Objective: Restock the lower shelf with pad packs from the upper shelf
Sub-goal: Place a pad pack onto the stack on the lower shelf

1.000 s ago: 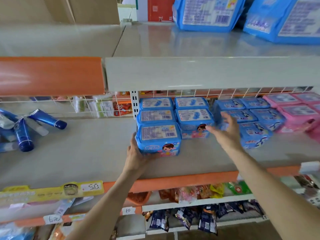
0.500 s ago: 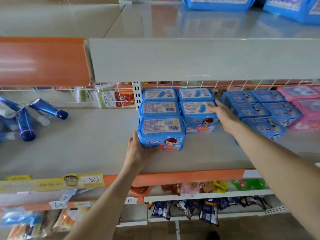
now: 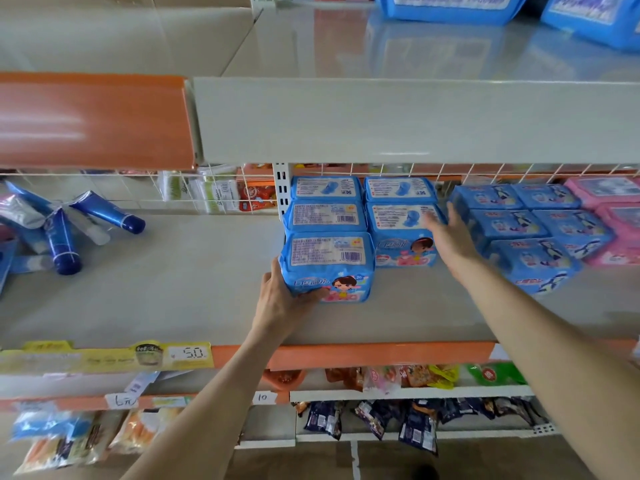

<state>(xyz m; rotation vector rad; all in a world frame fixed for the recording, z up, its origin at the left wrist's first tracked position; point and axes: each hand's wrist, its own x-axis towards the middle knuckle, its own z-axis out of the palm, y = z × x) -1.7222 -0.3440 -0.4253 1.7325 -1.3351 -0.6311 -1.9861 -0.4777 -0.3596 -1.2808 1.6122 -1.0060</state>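
The left hand (image 3: 280, 299) grips the front blue pad pack (image 3: 327, 261) on the lower shelf (image 3: 173, 289); the right hand (image 3: 450, 237), fingers straight, touches the neighbouring pack (image 3: 401, 237).

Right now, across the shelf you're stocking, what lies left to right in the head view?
In order: tubes → left hand → front pack → right hand → darker blue packs → pink packs.
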